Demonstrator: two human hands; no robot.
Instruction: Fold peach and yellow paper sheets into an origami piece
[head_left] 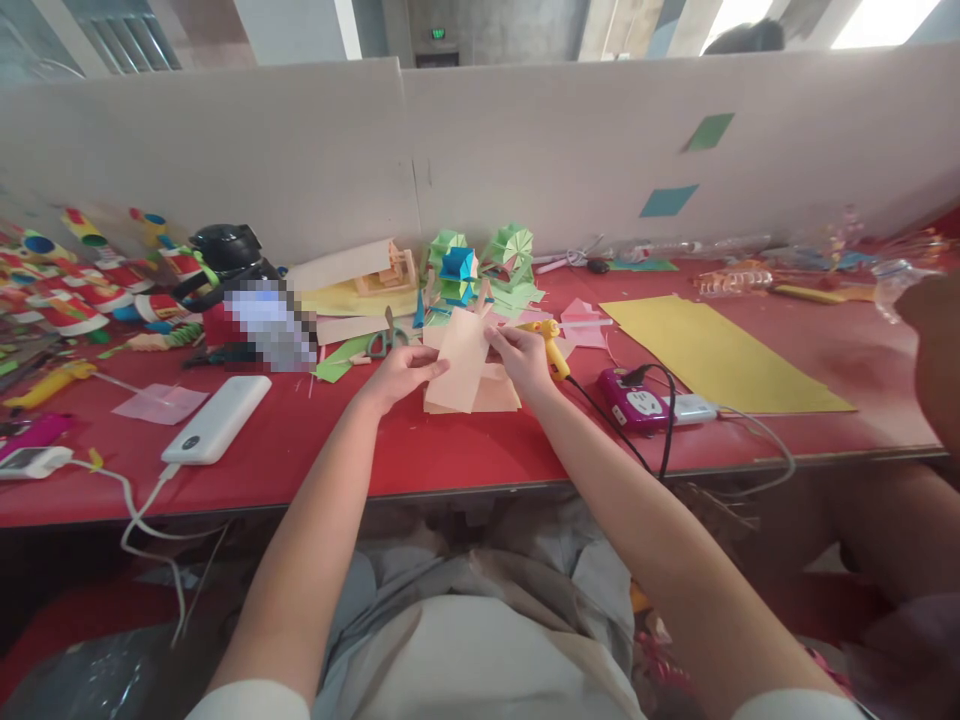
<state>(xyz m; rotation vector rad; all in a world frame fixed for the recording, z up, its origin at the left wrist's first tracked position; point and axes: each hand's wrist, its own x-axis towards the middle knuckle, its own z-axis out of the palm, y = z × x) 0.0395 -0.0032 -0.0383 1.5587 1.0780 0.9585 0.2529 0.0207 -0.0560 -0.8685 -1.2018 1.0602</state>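
Nearest, at six o'clock, is the person's pale shirt (480,660). Beyond it spreads the red tabletop (450,460), with a yellow sheet (720,350) at three o'clock from the hands. The cream paper (459,365) is held between the hands at the centre, slanted over more pale pieces (499,398). The left hand (401,378) has its grip closed on the paper's nine o'clock edge; the right hand (523,357) pinches near its two o'clock corner. Light, even pressure should keep the paper from creasing, and edges are best squared before pressing. At four o'clock sits a purple socket block (637,402); just beside the right hand, a yellow glue gun (553,352), its nozzle best kept off the fingers; at ten, scissors (387,342).
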